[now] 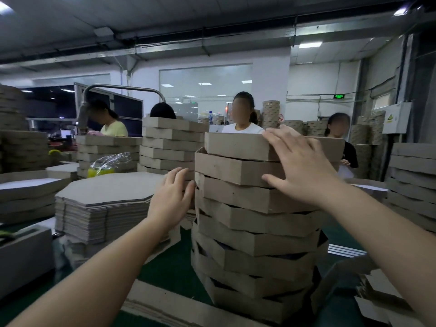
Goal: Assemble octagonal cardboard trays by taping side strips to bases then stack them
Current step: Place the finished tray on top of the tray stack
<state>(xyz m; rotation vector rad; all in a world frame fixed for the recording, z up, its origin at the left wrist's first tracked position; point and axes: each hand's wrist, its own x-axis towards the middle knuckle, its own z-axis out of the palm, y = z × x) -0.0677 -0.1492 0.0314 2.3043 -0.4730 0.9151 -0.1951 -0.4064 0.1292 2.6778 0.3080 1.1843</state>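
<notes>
1. Fingers (286, 140) of the right hand (299, 166) are spread and straight, laid flat toward the wall of the top tray (236, 146), gripping nothing
2. Over on the other side, the left hand (171, 197) is likewise loose and open, its fingertips at the left edge of the tray stack (254, 223); whether they touch it I cannot tell
3. That stack stands between both hands on the green table (169, 263), its trays twisted out of line with one another and the top one sitting skewed
4. Judging by this, the stacking step is in hand: a finished tray is on top and the column is being steadied
5. Next, I would say, both palms need to press inward gently and evenly to square the upper trays; a hard shove from one side could tip such a tall, crooked pile
6. Flat cardboard strips (160, 303) lie at the near edge of the table, and a pile of flat octagonal bases (106, 187) sits left of the stack
7. Further off rise more tray stacks (169, 142), with several seated workers behind them
8. Beyond are white walls, a wide window and ceiling lights of a workshop
</notes>
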